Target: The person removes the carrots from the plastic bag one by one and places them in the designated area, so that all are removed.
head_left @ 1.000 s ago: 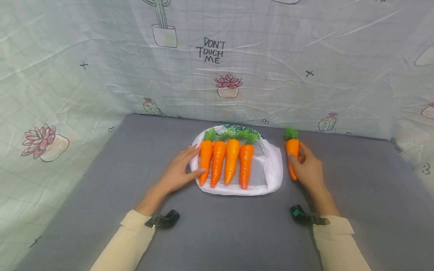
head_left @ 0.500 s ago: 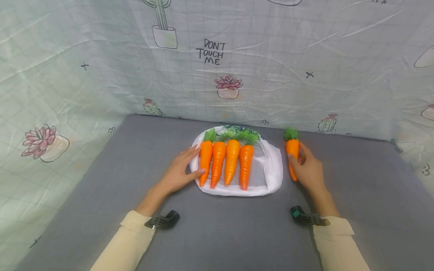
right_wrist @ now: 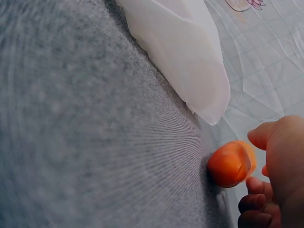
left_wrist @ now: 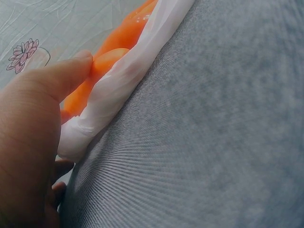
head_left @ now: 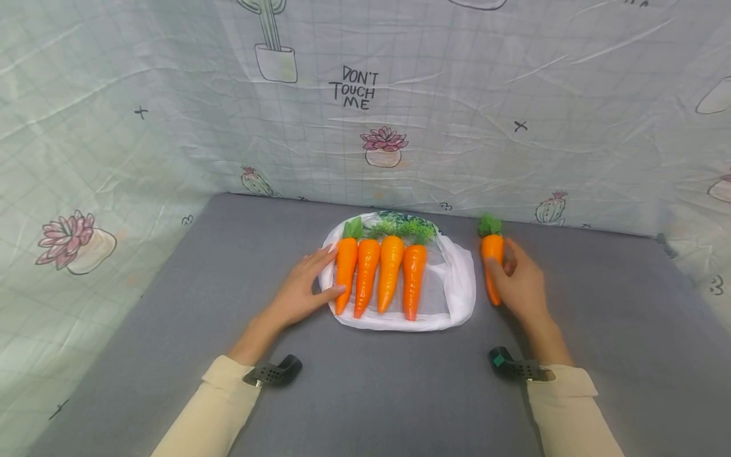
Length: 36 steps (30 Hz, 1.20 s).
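Note:
Four-fingers-wide spread, my left hand (head_left: 301, 289) lies along the left side of the leftmost carrot (head_left: 346, 266). Its thumb tip (left_wrist: 80, 59) touches that carrot, and its other fingers reach along the rim of the white plastic bag (head_left: 465, 279). Several glossy orange carrots with green tops lie side by side on this bag. To the bag's right, my right hand (head_left: 522, 282) grips a separate carrot (head_left: 492, 249), thumb on one side and fingers on the other. The right wrist view shows this carrot's end (right_wrist: 230, 166) low against the tabletop, between thumb and fingers.
The grey tabletop (head_left: 394, 393) stretches around the bag and in front of both arms. A printed cloth (head_left: 457, 82) hangs behind and at both sides. A dark camera band (head_left: 280, 370) sits on the left wrist, another band (head_left: 516, 365) on the right.

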Available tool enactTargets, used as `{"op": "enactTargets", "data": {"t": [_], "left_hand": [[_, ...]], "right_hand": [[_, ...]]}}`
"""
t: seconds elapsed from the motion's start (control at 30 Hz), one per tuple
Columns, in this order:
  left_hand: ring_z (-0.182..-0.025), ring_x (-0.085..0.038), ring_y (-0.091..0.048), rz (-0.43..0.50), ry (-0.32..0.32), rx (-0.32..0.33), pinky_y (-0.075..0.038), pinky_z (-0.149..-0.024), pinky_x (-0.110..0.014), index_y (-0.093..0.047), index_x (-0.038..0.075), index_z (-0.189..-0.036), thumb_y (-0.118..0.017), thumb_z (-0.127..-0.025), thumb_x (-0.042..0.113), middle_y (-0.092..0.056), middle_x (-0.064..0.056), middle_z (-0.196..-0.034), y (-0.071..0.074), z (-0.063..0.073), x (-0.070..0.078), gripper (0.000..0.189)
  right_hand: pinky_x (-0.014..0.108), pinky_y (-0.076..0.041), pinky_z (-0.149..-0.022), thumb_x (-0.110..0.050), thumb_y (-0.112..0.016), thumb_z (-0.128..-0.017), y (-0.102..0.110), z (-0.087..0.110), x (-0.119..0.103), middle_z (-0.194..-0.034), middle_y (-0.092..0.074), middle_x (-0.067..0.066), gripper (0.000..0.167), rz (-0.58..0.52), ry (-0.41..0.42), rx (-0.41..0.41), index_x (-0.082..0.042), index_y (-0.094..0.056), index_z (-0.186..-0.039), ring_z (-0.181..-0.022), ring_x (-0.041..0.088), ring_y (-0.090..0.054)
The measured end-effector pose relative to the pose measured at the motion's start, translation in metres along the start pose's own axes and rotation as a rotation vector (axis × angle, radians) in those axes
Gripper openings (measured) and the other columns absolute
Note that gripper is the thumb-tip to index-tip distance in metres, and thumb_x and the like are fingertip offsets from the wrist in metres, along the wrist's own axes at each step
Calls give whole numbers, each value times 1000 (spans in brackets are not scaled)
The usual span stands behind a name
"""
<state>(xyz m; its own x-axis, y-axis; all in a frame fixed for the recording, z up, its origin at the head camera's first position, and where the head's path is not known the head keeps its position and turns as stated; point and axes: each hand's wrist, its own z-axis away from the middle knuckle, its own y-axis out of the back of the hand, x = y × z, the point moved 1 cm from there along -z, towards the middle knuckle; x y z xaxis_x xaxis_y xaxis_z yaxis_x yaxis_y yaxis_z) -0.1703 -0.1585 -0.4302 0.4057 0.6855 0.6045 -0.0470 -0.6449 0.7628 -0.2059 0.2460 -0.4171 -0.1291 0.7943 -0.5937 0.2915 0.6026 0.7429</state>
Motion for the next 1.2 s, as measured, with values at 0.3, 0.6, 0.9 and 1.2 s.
{"op": "enactTargets", "data": {"t": [0.3, 0.6, 0.9, 1.2], "left_hand": [[-142, -30, -22, -2, 5, 0, -12, -115, -46, -35, 9, -149, -66, -87, 39, -30, -10, -154, -1, 0, 0, 75], [-141, -30, -23, -9, -2, 7, -12, -115, -46, -35, 9, -148, -66, -87, 40, -30, -10, -154, -2, 1, -2, 75], [-142, -29, -23, -17, 0, 5, -12, -115, -46, -35, 9, -149, -66, -87, 41, -30, -9, -154, -3, 1, -3, 76], [-141, -30, -23, -13, -3, 8, -12, -115, -47, -35, 10, -149, -66, -87, 41, -30, -10, -154, -4, 1, -4, 76]], "right_hand": [[36, -36, -64, -27, -55, -95, 5, -1, -10, -83, -51, 14, 48, -14, -10, 60, 1, -49, -135, -75, 28, -46], [37, -39, -67, -33, -56, -95, 12, 1, -27, -89, -56, 15, 47, -46, -20, 106, -3, -52, -131, -78, 29, -49], [33, -40, -65, -34, -59, -94, 16, 5, -49, -85, -60, 15, 46, -92, 41, 169, -4, -55, -129, -73, 26, -52], [32, -43, -55, -36, -60, -93, 13, 11, -68, -85, -61, 13, 49, -64, 67, 125, -7, -53, -131, -67, 24, -53]]}}
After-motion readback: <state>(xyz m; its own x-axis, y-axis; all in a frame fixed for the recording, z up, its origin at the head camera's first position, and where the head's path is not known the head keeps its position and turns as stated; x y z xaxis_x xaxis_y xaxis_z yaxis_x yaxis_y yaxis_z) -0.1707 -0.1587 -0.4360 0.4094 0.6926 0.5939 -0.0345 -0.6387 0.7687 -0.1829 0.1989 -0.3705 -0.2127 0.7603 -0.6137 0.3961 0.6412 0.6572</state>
